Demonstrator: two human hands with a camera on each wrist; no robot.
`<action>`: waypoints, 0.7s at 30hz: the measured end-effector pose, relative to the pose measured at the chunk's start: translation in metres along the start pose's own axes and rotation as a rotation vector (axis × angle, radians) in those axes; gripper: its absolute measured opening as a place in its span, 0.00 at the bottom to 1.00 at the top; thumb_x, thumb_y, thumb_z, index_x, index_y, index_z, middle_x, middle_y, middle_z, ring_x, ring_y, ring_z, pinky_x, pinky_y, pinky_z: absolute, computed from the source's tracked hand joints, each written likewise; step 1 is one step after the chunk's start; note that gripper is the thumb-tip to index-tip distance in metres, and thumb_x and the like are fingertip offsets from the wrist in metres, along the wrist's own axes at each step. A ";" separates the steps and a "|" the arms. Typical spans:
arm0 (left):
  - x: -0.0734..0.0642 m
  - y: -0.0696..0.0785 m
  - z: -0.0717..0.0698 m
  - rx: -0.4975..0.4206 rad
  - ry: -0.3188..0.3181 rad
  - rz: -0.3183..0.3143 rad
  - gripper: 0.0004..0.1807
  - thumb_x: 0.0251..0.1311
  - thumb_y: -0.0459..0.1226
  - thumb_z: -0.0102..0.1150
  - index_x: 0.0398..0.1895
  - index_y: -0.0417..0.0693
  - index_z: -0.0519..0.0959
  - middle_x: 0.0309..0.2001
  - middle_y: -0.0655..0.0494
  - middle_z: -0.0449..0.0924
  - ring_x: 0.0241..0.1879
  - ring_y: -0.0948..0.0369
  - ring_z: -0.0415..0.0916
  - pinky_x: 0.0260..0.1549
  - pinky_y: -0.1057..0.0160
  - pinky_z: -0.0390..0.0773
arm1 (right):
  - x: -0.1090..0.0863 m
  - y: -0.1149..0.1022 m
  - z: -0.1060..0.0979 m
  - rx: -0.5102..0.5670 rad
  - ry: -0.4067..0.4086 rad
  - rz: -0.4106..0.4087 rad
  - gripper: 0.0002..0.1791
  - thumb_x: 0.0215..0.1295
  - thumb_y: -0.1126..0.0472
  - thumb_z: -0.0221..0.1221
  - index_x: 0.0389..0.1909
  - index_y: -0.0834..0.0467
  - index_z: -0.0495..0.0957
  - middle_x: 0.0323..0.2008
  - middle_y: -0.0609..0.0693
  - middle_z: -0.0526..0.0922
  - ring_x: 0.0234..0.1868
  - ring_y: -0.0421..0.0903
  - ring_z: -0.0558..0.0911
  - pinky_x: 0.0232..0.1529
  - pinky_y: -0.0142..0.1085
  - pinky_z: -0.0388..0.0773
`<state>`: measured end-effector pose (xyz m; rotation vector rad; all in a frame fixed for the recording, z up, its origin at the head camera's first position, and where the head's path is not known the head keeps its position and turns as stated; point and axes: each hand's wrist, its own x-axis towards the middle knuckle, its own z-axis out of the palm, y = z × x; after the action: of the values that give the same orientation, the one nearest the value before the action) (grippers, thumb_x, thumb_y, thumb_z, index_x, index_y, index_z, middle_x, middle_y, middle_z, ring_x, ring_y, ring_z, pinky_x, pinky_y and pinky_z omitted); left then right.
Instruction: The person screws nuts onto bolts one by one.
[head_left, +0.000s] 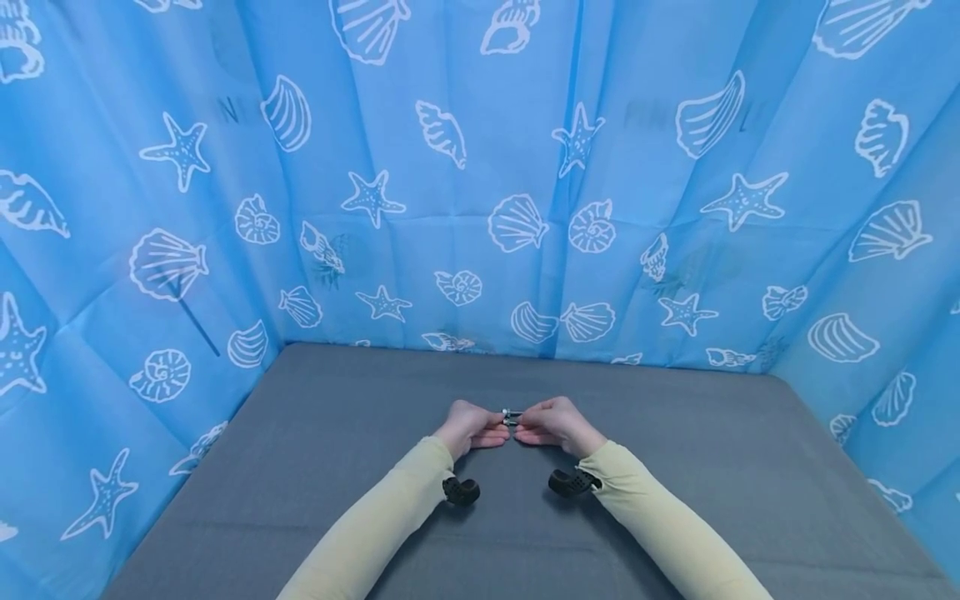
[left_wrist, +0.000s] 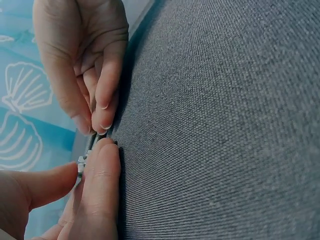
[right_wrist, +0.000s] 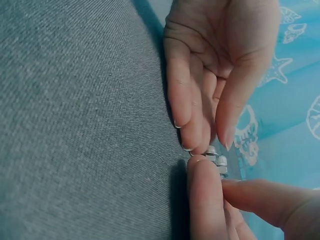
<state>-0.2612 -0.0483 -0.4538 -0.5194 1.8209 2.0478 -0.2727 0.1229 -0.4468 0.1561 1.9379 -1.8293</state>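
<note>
Two small metal bolts point(head_left: 513, 412) with pale domed nuts point(right_wrist: 220, 162) at one end lie side by side between the two hands. My left hand point(head_left: 471, 425) is at the nut end, its thumb and fingertips on either side of the nuts. From the other side my right hand point(head_left: 556, 423) pinches the shank end between thumb and fingers. Dark shanks point(left_wrist: 95, 141) show between the fingertips in the left wrist view. The fingers of both hands partly hide the bolts. Both hands are low over the grey table, fingertips nearly meeting.
A grey cloth-covered table point(head_left: 337, 517) lies beneath the hands. Blue curtains point(head_left: 465, 200) with white shells and starfish stand behind it and along both sides. Black wrist-worn devices point(head_left: 461, 492) hang below the pale yellow sleeves point(head_left: 382, 525).
</note>
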 end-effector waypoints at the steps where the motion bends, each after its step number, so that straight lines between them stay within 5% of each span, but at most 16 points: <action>1: 0.000 -0.001 -0.001 0.001 -0.004 0.001 0.08 0.62 0.30 0.60 0.40 0.31 0.80 0.33 0.40 0.84 0.28 0.57 0.84 0.32 0.62 0.84 | -0.001 0.000 -0.001 0.007 -0.010 0.000 0.13 0.66 0.73 0.54 0.48 0.77 0.74 0.32 0.63 0.84 0.31 0.47 0.85 0.36 0.37 0.84; 9: -0.008 -0.003 -0.005 0.017 -0.051 0.004 0.12 0.63 0.35 0.61 0.42 0.32 0.81 0.34 0.42 0.84 0.29 0.57 0.84 0.32 0.60 0.84 | -0.017 -0.007 -0.017 -0.011 -0.115 -0.036 0.19 0.69 0.66 0.54 0.54 0.76 0.71 0.37 0.62 0.84 0.34 0.45 0.85 0.38 0.36 0.83; 21: -0.034 -0.012 0.023 0.101 -0.335 0.066 0.16 0.60 0.36 0.64 0.47 0.34 0.81 0.36 0.46 0.85 0.35 0.57 0.84 0.39 0.58 0.83 | -0.060 -0.002 -0.081 -0.087 -0.167 -0.048 0.27 0.72 0.56 0.51 0.59 0.75 0.66 0.43 0.59 0.83 0.42 0.46 0.83 0.44 0.38 0.82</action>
<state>-0.2268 -0.0251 -0.4447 -0.0814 1.7441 1.9331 -0.2405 0.2151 -0.4205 -0.0699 1.9142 -1.7247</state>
